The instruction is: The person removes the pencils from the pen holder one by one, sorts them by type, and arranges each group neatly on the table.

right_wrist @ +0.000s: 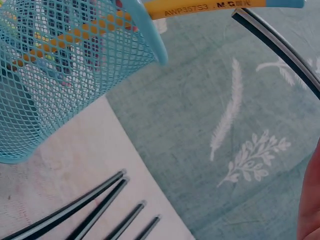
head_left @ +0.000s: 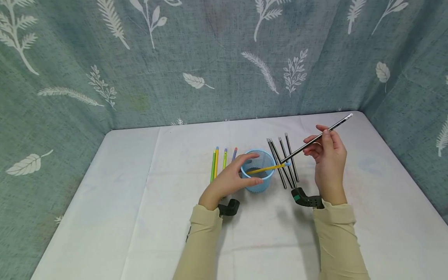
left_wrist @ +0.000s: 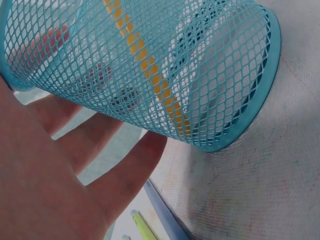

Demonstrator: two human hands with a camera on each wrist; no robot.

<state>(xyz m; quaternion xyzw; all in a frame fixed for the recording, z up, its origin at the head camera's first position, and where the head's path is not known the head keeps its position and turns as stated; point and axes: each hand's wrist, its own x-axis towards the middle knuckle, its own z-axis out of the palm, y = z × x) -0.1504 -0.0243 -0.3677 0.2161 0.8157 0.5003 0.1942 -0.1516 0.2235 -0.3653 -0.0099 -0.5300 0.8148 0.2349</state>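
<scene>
A light blue mesh pencil cup [head_left: 259, 186] stands on the table, and my left hand [head_left: 225, 179] grips it from the left, thumb at the near side and fingers round the far side. Inside the cup a yellow pencil [head_left: 267, 169] leans, its blue end sticking out over the right rim. My right hand [head_left: 329, 159] pinches a dark, silver-striped pencil [head_left: 301, 148] between thumb and fingers, slanted with its lower end near the yellow pencil's blue end. The right wrist view shows that lower end [right_wrist: 245, 17] just under the yellow pencil.
Several dark striped pencils [head_left: 293, 165] lie right of the cup. To its left lie a green pencil [head_left: 212, 165], a yellow one [head_left: 216, 161], a lime one [head_left: 225, 157] and a purple one [head_left: 234, 153]. A patterned curtain [head_left: 217, 101] hangs behind the white-covered table [head_left: 140, 233].
</scene>
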